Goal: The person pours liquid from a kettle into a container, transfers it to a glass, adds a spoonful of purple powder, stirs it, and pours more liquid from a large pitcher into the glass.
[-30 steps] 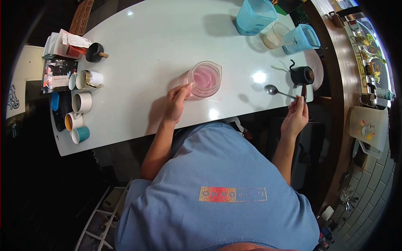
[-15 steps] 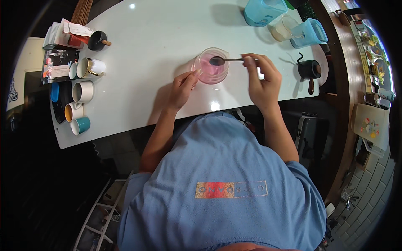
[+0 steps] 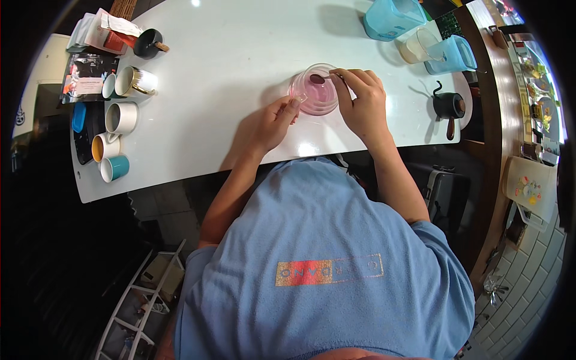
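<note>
A clear jug (image 3: 317, 110) with pink liquid (image 3: 325, 94) in it stands on the white table (image 3: 222, 78). My left hand (image 3: 276, 125) is closed on the jug's clear handle at its left side. Between the fingers of my right hand (image 3: 365, 105) is a metal spoon (image 3: 317, 78), its handle mostly covered by them. The spoon's dark bowl lies over the jug's opening; whether it touches the liquid I cannot tell.
Several mugs, one of them teal (image 3: 114, 168), line the table's left side by a black bowl (image 3: 148, 44) and packets (image 3: 96, 33). At the far right are two blue pitchers (image 3: 393, 21), a clear cup (image 3: 418, 45) and a black gooseneck kettle (image 3: 448, 105).
My right hand has come left, closer to the jug, and the spoon has turned with it. In the picture, the jug and my left hand sit slightly further right; the whole view has shifted a little.
</note>
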Action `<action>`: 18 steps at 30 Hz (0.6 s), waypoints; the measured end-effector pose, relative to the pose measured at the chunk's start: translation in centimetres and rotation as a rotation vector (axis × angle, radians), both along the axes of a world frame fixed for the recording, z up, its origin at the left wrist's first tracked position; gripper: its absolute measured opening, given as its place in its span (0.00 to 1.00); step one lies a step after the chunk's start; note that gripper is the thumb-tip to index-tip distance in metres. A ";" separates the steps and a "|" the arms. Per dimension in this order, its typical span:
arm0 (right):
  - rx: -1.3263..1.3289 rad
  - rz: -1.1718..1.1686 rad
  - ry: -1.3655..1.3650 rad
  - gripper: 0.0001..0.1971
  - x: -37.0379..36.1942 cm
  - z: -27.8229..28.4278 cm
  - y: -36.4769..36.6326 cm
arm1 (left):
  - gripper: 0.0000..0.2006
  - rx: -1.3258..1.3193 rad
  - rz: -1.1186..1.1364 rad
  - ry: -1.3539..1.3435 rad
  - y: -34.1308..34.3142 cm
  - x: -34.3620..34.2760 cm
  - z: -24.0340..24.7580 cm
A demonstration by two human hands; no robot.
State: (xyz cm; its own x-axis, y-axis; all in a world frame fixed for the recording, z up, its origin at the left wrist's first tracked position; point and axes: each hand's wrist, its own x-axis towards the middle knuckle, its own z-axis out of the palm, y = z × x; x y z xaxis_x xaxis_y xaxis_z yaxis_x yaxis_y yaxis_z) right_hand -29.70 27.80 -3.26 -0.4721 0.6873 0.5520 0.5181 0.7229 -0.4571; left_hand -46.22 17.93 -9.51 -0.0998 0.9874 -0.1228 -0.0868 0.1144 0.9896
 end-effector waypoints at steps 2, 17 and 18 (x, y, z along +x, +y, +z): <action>-0.029 0.017 0.012 0.06 -0.3 0.2 -0.1 | 0.18 0.010 -0.010 0.003 0.1 0.0 0.1; 0.002 0.144 -0.209 0.04 -0.2 2.2 1.0 | 0.17 0.038 -0.015 -0.038 0.2 0.0 0.5; 0.043 0.137 -0.206 0.04 -0.4 2.2 1.0 | 0.17 0.031 -0.016 -0.045 0.2 0.0 0.5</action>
State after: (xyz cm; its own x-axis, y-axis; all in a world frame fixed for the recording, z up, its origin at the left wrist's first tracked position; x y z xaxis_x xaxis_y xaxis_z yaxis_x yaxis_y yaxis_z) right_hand -30.06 28.81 -1.02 -0.6648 0.5872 0.4618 0.4928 0.8093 -0.3198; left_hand -46.22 18.12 -9.05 -0.0795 0.9922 -0.0962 -0.1295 0.0855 0.9879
